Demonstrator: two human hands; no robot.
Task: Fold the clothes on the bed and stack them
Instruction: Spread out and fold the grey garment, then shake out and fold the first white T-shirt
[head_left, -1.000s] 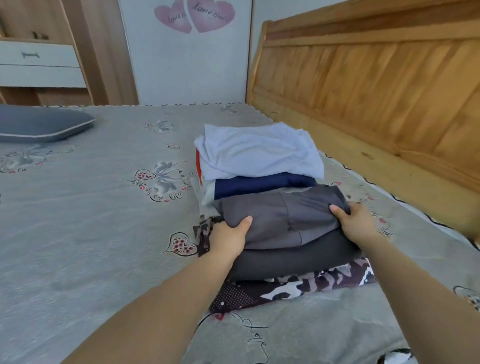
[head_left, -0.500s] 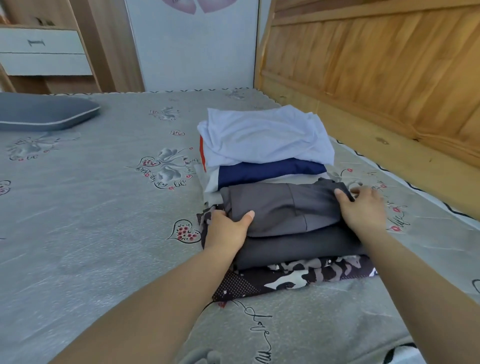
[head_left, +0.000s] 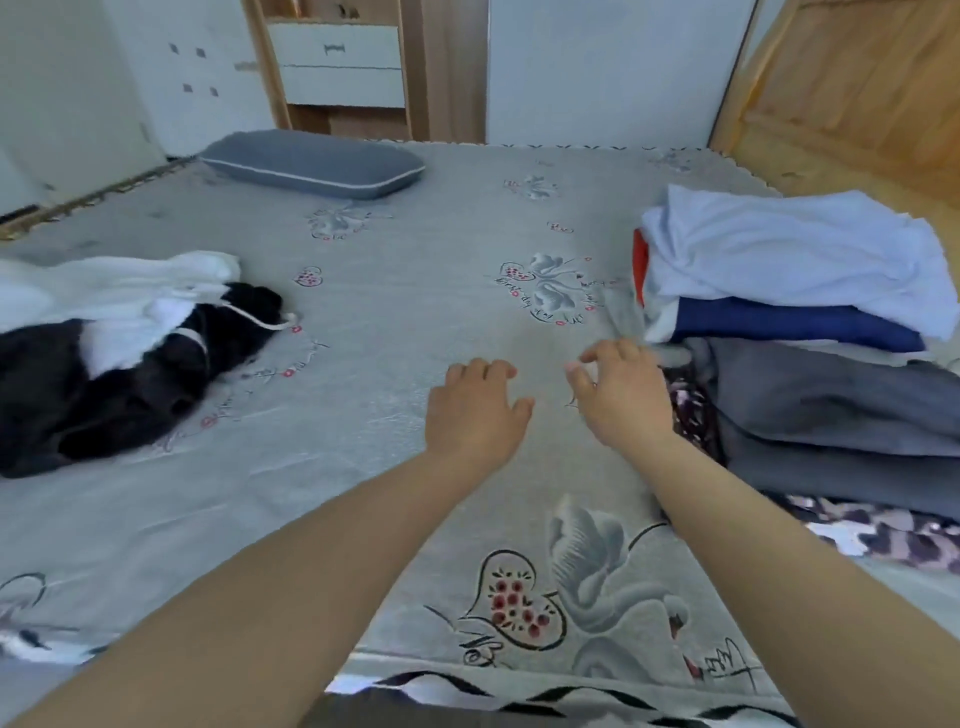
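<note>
Head view. We are looking down across a grey printed bed sheet (head_left: 415, 312) with both of our bare forearms reaching forward over it.

Our left hand (head_left: 475, 413) is hovering palm-down above the sheet, fingers loosely curled, gripping nothing. Our right hand (head_left: 621, 397) is hanging just beside it, fingers relaxed and slightly bent, thumb apart from the forefinger, likewise holding nothing. We cannot tell whether either hand is touching the sheet.

The folded stack (head_left: 810, 332) is sitting at the right side of the bed, near the wooden headboard (head_left: 857, 93). We are noting a pale blue garment (head_left: 795, 260) on top, a navy layer (head_left: 789, 325) beneath it, then grey garments (head_left: 836, 415), with a camouflage-patterned piece (head_left: 883, 530) lying at the bottom and showing along the near edge. A red edge (head_left: 640, 273) is showing at the stack's left side. The right hand is near the stack's left edge but apart from it.

At the left of the bed, well apart from both hands, an unfolded white garment (head_left: 109, 301) is lying partly over a crumpled black garment (head_left: 119, 389).

A grey pillow (head_left: 311, 163) is resting at the far side of the bed, before a wooden cabinet with white drawers (head_left: 337, 65).
</note>
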